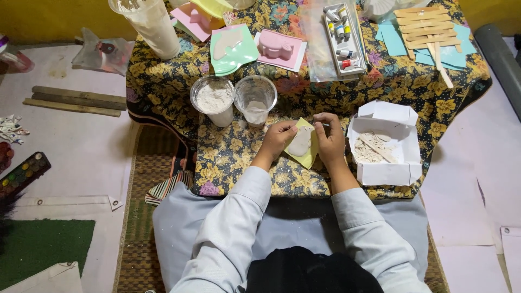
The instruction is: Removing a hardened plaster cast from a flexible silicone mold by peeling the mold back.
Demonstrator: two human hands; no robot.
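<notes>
1. I am sitting cross-legged on a woven mat [142, 179], and my grey sleeves are reaching forward over a low table covered with a flowered cloth [239, 157].
2. My left hand [278, 138] is pinching the left edge of a yellow-green mould [310, 156], fingers closed on it; my right hand [329, 140] is gripping the right edge the same way. The mould is resting just above the cloth between my hands, and a pale cast [299, 142] is sitting in it.
3. I judge that I am working the cast free of the mould. Next, I think, calls for gentle flexing of the edges, since a dry cast looks liable to snap.
4. Just right of my right hand, a white paper box [386, 172] is holding crumbs of white material and a wooden stick [379, 147].
5. Beyond my left hand, two clear cups are standing side by side: the powder cup [213, 99] is fuller, the second cup [255, 99] is nearly empty.
6. Farther back, a green mould [233, 49] and a pink mould [278, 49] are lying flat, beside a tray of paint tubes [342, 32] and a row of wooden sticks [426, 27].
</notes>
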